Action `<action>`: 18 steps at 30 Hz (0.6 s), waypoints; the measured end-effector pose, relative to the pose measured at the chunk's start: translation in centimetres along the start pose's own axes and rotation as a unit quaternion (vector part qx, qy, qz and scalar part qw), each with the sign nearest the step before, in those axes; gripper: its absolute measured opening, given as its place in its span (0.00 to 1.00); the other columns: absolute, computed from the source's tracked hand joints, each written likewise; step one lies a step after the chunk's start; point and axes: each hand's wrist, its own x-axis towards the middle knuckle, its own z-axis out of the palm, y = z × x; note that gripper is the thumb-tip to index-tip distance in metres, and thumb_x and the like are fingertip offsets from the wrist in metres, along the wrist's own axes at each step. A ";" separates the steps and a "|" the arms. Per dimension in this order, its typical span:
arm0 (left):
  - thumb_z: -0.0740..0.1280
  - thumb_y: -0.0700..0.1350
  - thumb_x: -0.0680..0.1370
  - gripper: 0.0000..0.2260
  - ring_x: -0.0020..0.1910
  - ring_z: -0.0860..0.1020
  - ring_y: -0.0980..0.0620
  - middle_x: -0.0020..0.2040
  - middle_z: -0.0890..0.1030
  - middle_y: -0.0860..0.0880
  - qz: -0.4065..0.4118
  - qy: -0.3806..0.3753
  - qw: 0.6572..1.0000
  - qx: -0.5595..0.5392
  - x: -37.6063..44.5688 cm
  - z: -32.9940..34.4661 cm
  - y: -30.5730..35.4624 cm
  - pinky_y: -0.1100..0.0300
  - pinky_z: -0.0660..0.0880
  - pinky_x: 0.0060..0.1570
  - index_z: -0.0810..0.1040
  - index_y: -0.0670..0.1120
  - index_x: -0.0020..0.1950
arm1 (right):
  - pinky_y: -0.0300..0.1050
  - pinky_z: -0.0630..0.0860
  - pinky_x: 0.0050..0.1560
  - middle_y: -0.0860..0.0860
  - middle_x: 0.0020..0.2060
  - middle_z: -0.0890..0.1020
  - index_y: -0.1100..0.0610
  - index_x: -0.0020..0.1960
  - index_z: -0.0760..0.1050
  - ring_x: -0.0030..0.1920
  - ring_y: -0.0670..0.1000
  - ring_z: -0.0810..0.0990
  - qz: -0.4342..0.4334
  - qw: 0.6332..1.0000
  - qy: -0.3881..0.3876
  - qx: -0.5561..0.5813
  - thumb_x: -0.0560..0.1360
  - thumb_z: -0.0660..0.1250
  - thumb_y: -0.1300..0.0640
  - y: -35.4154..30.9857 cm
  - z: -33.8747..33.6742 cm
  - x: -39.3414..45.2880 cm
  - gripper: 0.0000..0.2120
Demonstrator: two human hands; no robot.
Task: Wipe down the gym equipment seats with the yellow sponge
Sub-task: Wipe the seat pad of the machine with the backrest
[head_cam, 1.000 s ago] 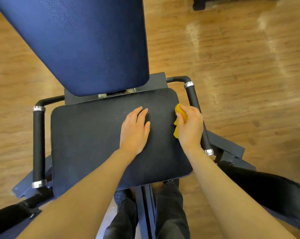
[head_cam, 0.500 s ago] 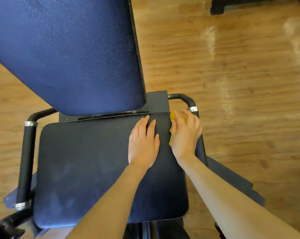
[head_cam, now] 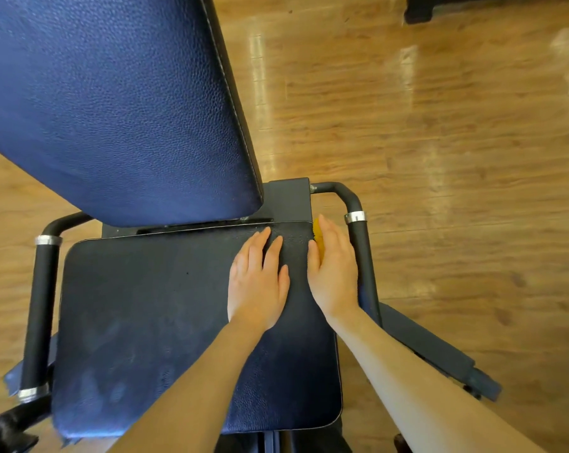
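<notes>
Yellow sponge [head_cam: 318, 237] sits under the right hand [head_cam: 333, 273], pressed by its grip against the seat's [head_cam: 165, 322] right edge, long axis running front-to-back; left hand [head_cam: 258, 282] lies flat beside it.

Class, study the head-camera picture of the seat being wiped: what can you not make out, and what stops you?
- Yellow sponge, head view: mostly hidden under the right hand.
- Seat patch beneath the left hand: covered.
- Backrest top: cut off by the frame edge.
- Dark object on the floor: cut off at the top edge.
</notes>
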 end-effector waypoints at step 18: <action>0.54 0.51 0.78 0.23 0.68 0.65 0.44 0.71 0.70 0.42 0.000 0.013 1.000 0.013 0.0 -0.2 0.2 0.47 0.69 0.65 0.71 0.43 0.70 | 0.35 0.57 0.71 0.53 0.74 0.66 0.57 0.74 0.64 0.73 0.48 0.63 -0.041 0.994 -0.081 0.056 0.81 0.58 0.58 1.5 -2.7 -2.3 0.21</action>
